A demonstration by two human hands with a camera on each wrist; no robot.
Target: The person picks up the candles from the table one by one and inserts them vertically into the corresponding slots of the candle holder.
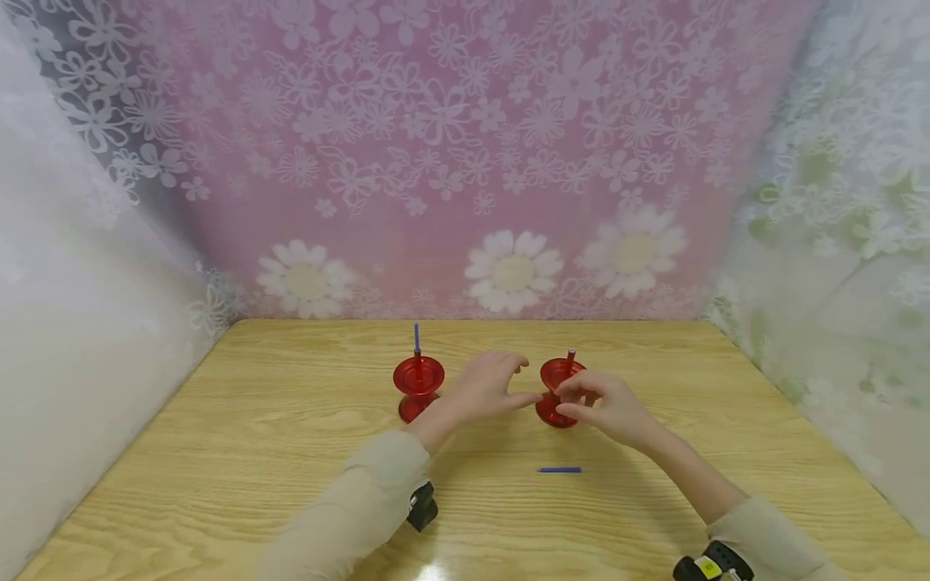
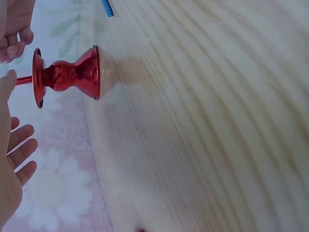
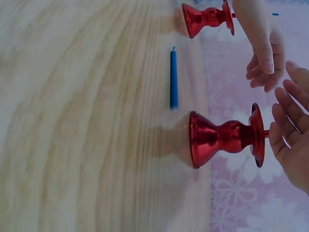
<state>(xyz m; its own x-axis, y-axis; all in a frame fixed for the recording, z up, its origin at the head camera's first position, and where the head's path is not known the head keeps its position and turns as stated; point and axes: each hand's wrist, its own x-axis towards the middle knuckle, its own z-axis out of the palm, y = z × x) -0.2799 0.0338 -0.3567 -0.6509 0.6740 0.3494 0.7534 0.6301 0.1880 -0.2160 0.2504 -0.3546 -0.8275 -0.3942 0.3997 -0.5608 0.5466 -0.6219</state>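
Two shiny red candle holders stand upright on the table. The left holder point(image 1: 417, 374) carries a blue candle point(image 1: 417, 336) in its tube; the right holder point(image 1: 558, 414) has a bare tube with no candle. My left hand point(image 1: 485, 389) reaches between them, its fingers loosely bent and thumb pointing at the right holder, holding nothing. Beside that holder's dish is my right hand point(image 1: 609, 406), fingers relaxed and nothing in them; it partly covers the holder in the head view. Another blue candle point(image 3: 174, 79), wick visible, lies on the table in front of the right holder.
The wood-grain table point(image 1: 291, 452) ends at a pink floral cloth backdrop point(image 1: 450, 161). Pale cloth also hangs at the left and right sides. Each wrist wears a black camera strap, one seen by the left sleeve point(image 1: 363, 492).
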